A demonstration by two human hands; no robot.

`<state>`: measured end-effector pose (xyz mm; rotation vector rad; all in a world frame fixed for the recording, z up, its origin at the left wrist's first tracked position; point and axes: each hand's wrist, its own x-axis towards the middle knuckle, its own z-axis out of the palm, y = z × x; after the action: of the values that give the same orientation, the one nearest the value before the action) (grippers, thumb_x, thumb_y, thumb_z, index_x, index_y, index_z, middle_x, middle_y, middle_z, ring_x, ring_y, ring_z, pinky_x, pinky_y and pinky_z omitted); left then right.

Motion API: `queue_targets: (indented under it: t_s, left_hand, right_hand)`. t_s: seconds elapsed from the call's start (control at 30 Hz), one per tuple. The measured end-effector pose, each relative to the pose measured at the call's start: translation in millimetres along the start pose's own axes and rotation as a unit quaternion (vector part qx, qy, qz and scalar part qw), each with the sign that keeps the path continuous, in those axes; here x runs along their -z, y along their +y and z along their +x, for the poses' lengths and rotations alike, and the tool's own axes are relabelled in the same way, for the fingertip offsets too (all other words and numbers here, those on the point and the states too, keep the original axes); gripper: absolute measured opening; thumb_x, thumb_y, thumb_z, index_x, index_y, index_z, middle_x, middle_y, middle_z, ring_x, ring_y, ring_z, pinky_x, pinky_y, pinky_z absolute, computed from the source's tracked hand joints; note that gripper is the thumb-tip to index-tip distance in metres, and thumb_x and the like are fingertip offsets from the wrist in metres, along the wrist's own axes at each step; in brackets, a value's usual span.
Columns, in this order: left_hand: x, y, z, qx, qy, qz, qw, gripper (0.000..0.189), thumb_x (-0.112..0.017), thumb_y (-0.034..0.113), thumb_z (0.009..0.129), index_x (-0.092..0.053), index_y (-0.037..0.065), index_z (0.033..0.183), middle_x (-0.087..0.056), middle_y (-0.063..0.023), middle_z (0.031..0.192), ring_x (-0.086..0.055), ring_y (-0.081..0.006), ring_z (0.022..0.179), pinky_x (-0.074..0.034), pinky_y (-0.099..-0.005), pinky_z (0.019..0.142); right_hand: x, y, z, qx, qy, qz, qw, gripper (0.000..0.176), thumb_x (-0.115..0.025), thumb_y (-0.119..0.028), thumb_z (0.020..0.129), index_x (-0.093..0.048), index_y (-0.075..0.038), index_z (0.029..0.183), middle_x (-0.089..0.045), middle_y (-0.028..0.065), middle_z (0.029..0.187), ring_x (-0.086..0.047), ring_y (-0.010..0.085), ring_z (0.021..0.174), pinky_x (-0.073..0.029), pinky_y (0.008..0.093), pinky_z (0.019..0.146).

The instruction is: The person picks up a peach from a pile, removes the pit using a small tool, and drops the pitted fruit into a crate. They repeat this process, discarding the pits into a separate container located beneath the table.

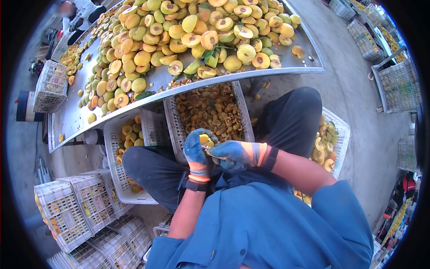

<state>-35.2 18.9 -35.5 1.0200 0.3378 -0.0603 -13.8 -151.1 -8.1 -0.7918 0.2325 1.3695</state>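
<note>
My left hand [195, 153], in a blue and orange work glove, is closed around a piece of halved yellow peach [204, 139]. My right hand [234, 155], gloved the same way, meets it from the right with its fingers curled. A small dark tip shows between the two hands, but what the right fingers grip is mostly hidden. Both hands are above my lap, close to the near end of a white plastic crate [247, 117]. Brownish peach scraps and pits [210, 110] fill much of that crate.
A metal table [309, 54] carries a heap of halved peaches [148, 49]. Crates of peach halves stand left [117, 177] and right [342, 134] of my legs. Stacked crates [74, 210] stand lower left, more crates [398, 87] far right. Another person [83, 15] sits at the upper left.
</note>
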Motion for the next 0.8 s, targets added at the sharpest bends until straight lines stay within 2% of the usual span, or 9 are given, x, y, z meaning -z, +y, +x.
queue_targets:
  t_s: [0.03, 0.17, 0.3, 0.4, 0.5, 0.6, 0.7, 0.77, 0.8]
  left_hand:
    - [-0.7, 0.5, -1.0, 0.021, -0.004, -0.024, 0.999, 0.035, -0.061, 0.038, 0.108, -0.064, 0.004, 0.112, -0.070, -0.0090, 0.094, -0.069, -0.0192, 0.082, -0.058, -0.0330, 0.074]
    - [5.1, -5.7, 2.9, 0.001, -0.077, 0.003, 0.997, 0.037, -0.062, 0.041, 0.107, -0.065, 0.004, 0.113, -0.071, -0.0107, 0.098, -0.070, -0.0205, 0.085, -0.058, -0.0333, 0.076]
    - [0.6, -6.9, 1.3, 0.020, -0.056, 0.001, 0.998, 0.040, -0.062, 0.044, 0.106, -0.065, 0.004, 0.114, -0.071, -0.0113, 0.100, -0.070, -0.0215, 0.087, -0.059, -0.0348, 0.077]
    - [1.7, -11.4, 3.3, 0.035, -0.051, -0.022, 0.998, 0.043, -0.064, 0.047, 0.105, -0.065, 0.005, 0.115, -0.071, -0.0117, 0.101, -0.070, -0.0227, 0.088, -0.060, -0.0365, 0.079]
    - [-4.3, -15.8, 5.9, 0.077, -0.031, -0.075, 0.994, 0.045, -0.065, 0.050, 0.103, -0.065, 0.007, 0.115, -0.071, -0.0119, 0.101, -0.070, -0.0241, 0.088, -0.060, -0.0377, 0.079]
    - [-10.2, -11.6, 3.4, 0.121, -0.019, -0.144, 0.982, 0.045, -0.066, 0.051, 0.102, -0.064, 0.008, 0.115, -0.070, -0.0119, 0.100, -0.071, -0.0252, 0.087, -0.061, -0.0380, 0.079]
    - [-14.6, -1.0, 6.8, 0.136, -0.006, -0.157, 0.978, 0.046, -0.066, 0.053, 0.102, -0.062, 0.009, 0.116, -0.069, -0.0117, 0.099, -0.071, -0.0257, 0.087, -0.061, -0.0375, 0.078]
    - [-16.7, 13.6, 4.8, 0.121, 0.046, -0.136, 0.982, 0.047, -0.064, 0.054, 0.103, -0.061, 0.009, 0.116, -0.069, -0.0116, 0.099, -0.071, -0.0258, 0.088, -0.061, -0.0366, 0.077]
    - [-9.0, 22.8, 2.2, 0.106, 0.035, -0.193, 0.975, 0.035, -0.073, 0.034, 0.101, -0.060, 0.007, 0.120, -0.070, -0.0114, 0.103, -0.072, -0.0255, 0.094, -0.061, -0.0352, 0.082]
  right_hand:
    - [-0.4, -0.8, -3.5, -0.006, -0.009, -0.006, 1.000, 0.040, -0.058, -0.050, 0.107, -0.060, -0.014, 0.090, -0.043, -0.0059, 0.062, -0.034, 0.0062, 0.047, -0.025, 0.0243, 0.043]
    - [0.5, -3.9, -13.9, -0.017, -0.024, -0.012, 1.000, 0.042, -0.057, -0.053, 0.106, -0.059, -0.017, 0.085, -0.041, -0.0069, 0.061, -0.034, 0.0067, 0.047, -0.024, 0.0246, 0.044]
    - [10.3, 1.2, -10.6, -0.022, -0.053, 0.031, 0.998, 0.042, -0.055, -0.049, 0.109, -0.059, -0.010, 0.095, -0.043, -0.0026, 0.058, -0.031, 0.0059, 0.040, -0.025, 0.0230, 0.036]
    - [10.4, 1.3, -12.9, -0.022, -0.050, 0.036, 0.998, 0.041, -0.053, -0.048, 0.109, -0.059, -0.010, 0.096, -0.042, -0.0025, 0.057, -0.031, 0.0060, 0.039, -0.024, 0.0224, 0.035]
    - [8.8, 2.2, -9.8, -0.023, -0.002, 0.015, 1.000, 0.041, -0.054, -0.049, 0.109, -0.059, -0.009, 0.097, -0.042, -0.0027, 0.056, -0.031, 0.0061, 0.038, -0.024, 0.0226, 0.035]
    - [18.6, 8.9, -11.5, -0.003, -0.098, 0.073, 0.992, 0.042, -0.055, -0.050, 0.109, -0.060, -0.010, 0.096, -0.041, -0.0031, 0.055, -0.031, 0.0065, 0.039, -0.025, 0.0236, 0.036]
    - [-7.8, 4.5, -16.1, 0.008, 0.002, 0.047, 0.999, 0.044, -0.054, -0.050, 0.109, -0.060, -0.010, 0.095, -0.042, -0.0027, 0.055, -0.032, 0.0073, 0.039, -0.025, 0.0248, 0.036]
    - [-11.2, 3.2, -19.5, 0.061, 0.002, 0.019, 0.998, 0.045, -0.054, -0.051, 0.109, -0.063, -0.009, 0.097, -0.043, -0.0024, 0.055, -0.035, 0.0082, 0.039, -0.026, 0.0251, 0.037]
    - [-9.0, 0.8, -24.7, 0.082, -0.012, 0.029, 0.996, 0.046, -0.054, -0.051, 0.109, -0.063, -0.008, 0.098, -0.044, -0.0025, 0.055, -0.036, 0.0083, 0.040, -0.027, 0.0250, 0.038]
